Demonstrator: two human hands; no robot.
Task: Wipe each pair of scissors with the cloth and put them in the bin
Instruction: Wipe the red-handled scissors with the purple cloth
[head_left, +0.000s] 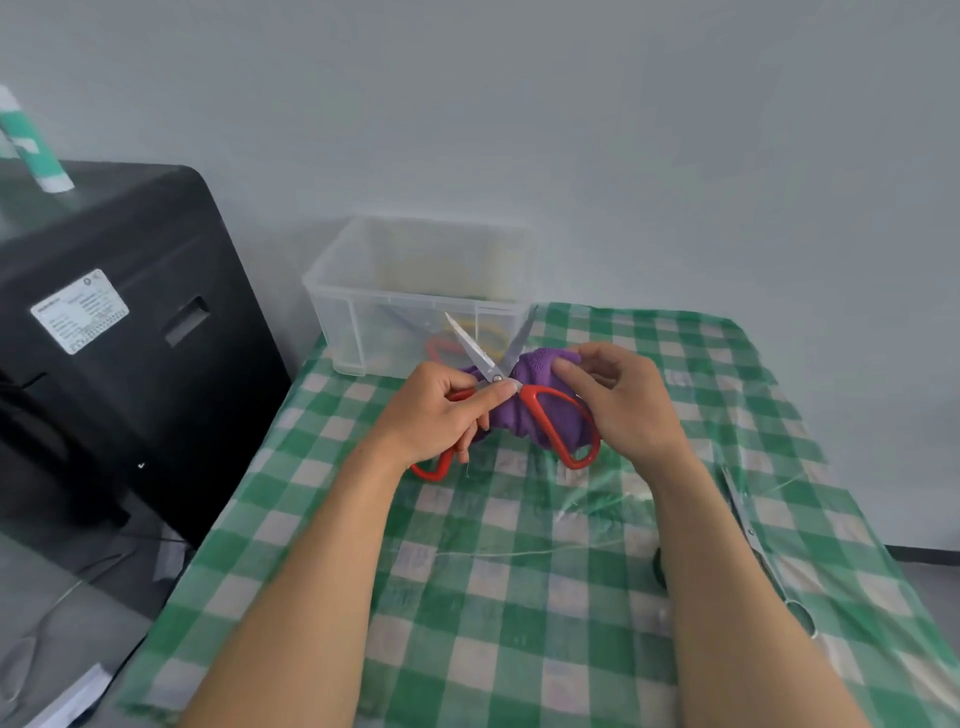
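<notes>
Checked green-and-white tablecloth (519, 623) over a table, plain grey wall behind, black machine (130, 312) off the left edge.

Head view, the only one:
- clear bin (363, 332) sits at the far left corner of the table. Yellow and red handles (483, 332) show through its wall, so some pairs are likely done already.
- red-handled scissors (480, 356) are held up off the table just in front of the bin, blades spread in a V and pointing away from the person. Open blades probably so the cloth can reach the inner faces.
- left hand (441, 410): fingers curled round the left handle loop, thumb and forefinger pinched together at the pivot. Looks like the steadying grip that stops the blades swinging.
- right hand (618, 395): fingers and thumb closed on the purple cloth (514, 415), which is bunched against the right blade and behind the right handle loop. This is the working hand.
- metal scissors (750, 535) lie flat near the right edge of the table, well apart from both hands, not wiped yet by the look of it.

My read: mid-wipe on the red pair. Bin is close, so the drop is a short reach. Risk is the exposed tips near the bin wall and the fingers at the pivot.
</notes>
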